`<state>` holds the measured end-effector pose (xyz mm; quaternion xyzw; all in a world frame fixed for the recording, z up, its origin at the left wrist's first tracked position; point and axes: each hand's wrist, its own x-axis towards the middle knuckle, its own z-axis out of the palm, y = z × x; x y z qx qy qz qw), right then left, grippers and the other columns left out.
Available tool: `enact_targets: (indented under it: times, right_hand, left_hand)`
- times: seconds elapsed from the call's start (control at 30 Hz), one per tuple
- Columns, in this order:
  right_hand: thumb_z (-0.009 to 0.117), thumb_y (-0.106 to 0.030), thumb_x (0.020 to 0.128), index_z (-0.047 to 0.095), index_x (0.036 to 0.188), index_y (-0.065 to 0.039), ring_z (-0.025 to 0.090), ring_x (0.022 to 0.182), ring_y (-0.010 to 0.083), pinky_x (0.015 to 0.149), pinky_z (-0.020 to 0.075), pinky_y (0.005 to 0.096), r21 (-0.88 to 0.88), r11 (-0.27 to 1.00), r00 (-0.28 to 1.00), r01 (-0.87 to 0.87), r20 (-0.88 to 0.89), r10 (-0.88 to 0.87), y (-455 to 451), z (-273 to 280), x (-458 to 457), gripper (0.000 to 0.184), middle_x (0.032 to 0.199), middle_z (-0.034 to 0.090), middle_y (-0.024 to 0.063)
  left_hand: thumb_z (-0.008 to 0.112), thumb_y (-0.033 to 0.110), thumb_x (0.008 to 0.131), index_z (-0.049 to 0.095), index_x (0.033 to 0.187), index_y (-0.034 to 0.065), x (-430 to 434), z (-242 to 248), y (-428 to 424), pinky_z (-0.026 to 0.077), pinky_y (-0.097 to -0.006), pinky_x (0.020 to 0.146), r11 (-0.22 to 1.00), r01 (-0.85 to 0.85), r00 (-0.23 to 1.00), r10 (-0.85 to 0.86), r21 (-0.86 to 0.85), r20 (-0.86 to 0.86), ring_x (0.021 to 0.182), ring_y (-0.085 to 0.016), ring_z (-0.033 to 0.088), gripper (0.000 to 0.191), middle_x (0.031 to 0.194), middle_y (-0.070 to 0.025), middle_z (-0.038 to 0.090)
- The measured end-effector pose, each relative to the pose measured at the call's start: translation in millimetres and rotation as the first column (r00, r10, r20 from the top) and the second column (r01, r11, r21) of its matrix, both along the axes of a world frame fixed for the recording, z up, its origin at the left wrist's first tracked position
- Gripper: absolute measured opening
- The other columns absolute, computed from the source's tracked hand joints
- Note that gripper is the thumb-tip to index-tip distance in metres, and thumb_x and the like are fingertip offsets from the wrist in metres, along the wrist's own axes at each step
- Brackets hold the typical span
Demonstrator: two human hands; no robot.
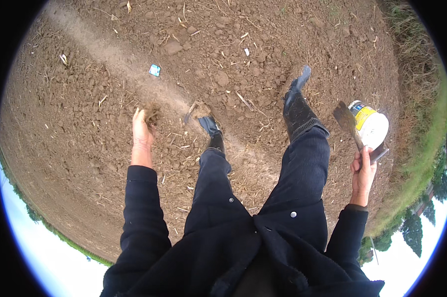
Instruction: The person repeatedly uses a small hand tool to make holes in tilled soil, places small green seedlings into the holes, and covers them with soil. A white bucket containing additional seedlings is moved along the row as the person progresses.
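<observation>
My left hand point(142, 130) is out over the soil at the left, its fingers around a blurred brown clump point(152, 113) that looks like earth or dry plant matter. At the right, my right hand point(363, 172) grips a hand tool with a flat, worn, brown blade point(344, 116) pointing up and away from me. A white plastic tub point(374, 128) with a yellow and dark printed label sits tilted just beyond that hand, partly behind the tool. Whether the fingers also hold the tub is hidden.
Cloddy bare soil point(108, 148) with bits of dry stalk spreads all around. My boots point(299, 111) stand apart on it, the left toe covered with soil. A small blue packet point(154, 70) lies ahead to the left. A grassy verge point(420, 159) borders the right side.
</observation>
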<state>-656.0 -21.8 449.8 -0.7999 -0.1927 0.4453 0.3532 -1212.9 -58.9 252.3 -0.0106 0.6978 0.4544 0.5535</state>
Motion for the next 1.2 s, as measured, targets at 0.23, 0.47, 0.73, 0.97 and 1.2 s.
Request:
enact_targets:
  times: [0.23,0.47,0.73,0.97,1.2]
  right_hand:
    - [0.059,-0.019,0.089,0.053,0.088,-0.009,0.045,0.047,0.0074,0.043,0.0375,0.0207,-0.043,0.999,1.0,0.003,-0.023,-0.004,75,-39,24,0.011,0.07,0.057,0.004]
    - [0.061,-0.025,0.087,0.056,0.076,-0.005,0.045,0.047,0.0052,0.042,0.0372,0.0207,-0.074,0.94,0.938,-0.333,-0.129,0.323,165,-164,51,0.023,0.061,0.053,-0.0005]
    - [0.063,-0.033,0.081,0.065,0.092,-0.005,0.061,0.072,0.018,0.073,0.0472,0.0304,-0.357,0.705,0.755,-0.613,-0.003,0.656,248,-379,19,0.03,0.074,0.064,0.0079]
    - [0.056,-0.013,0.085,0.061,0.099,-0.005,0.032,0.036,0.0034,0.033,0.0243,0.02,-0.291,0.841,0.844,-0.456,-0.442,0.305,268,-398,71,0.017,0.059,0.051,0.0006]
    - [0.054,-0.01,0.083,0.057,0.109,0.0,0.031,0.038,0.0028,0.034,0.024,0.019,-0.343,0.841,0.767,-0.418,-0.629,0.125,280,-445,64,0.027,0.065,0.053,0.0052]
  left_hand:
    - [0.046,0.012,0.089,0.056,0.105,0.0035,76,-17,113,0.046,-0.0284,0.059,0.925,0.362,0.922,-0.374,-0.119,-0.102,0.074,-0.015,0.06,0.021,0.095,-0.0064,0.063]
    - [0.047,0.008,0.082,0.049,0.12,-0.0056,219,-111,215,0.038,-0.0297,0.096,0.509,0.834,0.368,-0.801,-0.214,-0.473,0.111,-0.025,0.053,0.039,0.116,-0.0201,0.057]
    - [0.051,0.014,0.081,0.044,0.123,-0.0086,334,-233,225,0.034,-0.035,0.103,0.365,0.875,0.252,-0.904,-0.318,-0.344,0.116,-0.036,0.047,0.049,0.121,-0.0282,0.05]
    - [0.053,0.013,0.081,0.036,0.129,-0.0019,365,-245,230,0.044,-0.042,0.087,0.299,0.857,0.202,-0.944,-0.419,-0.261,0.101,-0.04,0.055,0.053,0.106,-0.0295,0.057]
    - [0.051,0.007,0.08,0.039,0.132,0.0028,359,-263,250,0.04,-0.0351,0.094,0.301,0.876,0.242,-0.95,-0.377,-0.197,0.112,-0.036,0.051,0.053,0.118,-0.0253,0.054]
